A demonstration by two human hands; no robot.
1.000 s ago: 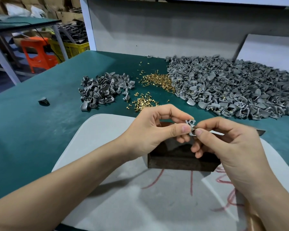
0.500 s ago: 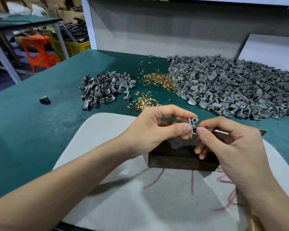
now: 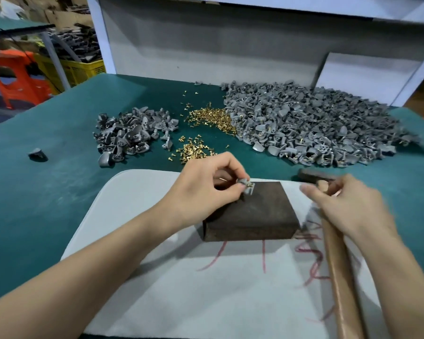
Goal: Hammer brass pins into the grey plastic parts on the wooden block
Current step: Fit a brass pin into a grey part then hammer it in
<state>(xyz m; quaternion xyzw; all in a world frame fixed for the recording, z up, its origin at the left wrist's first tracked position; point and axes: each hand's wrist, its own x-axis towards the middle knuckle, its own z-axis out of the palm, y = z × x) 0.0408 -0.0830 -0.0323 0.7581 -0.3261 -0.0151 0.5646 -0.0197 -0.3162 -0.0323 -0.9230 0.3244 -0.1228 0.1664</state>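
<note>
A person's left hand pinches a grey plastic part between thumb and fingertips at the far left corner of a dark wooden block, with a brass pin glinting at the part's top. The rest of the block's top face lies bare out to its right and near edges. The right hand, blurred, lies over the neck of a hammer, and whether it grips the handle cannot be told. The hammer's dark head rests just beyond the block's far right corner, and its wooden handle runs down the block's right side to the picture's lower edge. The block stands on a white mat marked with red scrawls, close to the mat's far edge, with open mat on its near and left sides. Around the mat spreads the green bench, bare on the left except for a lone grey piece. Beyond the hands, a small heap of grey parts lies to the left and a large heap to the right, well apart. Two scatters of loose pins lie between them, the farther one touching the large heap's edge. Past the bench's left edge stand an orange stool and a yellow crate.
</note>
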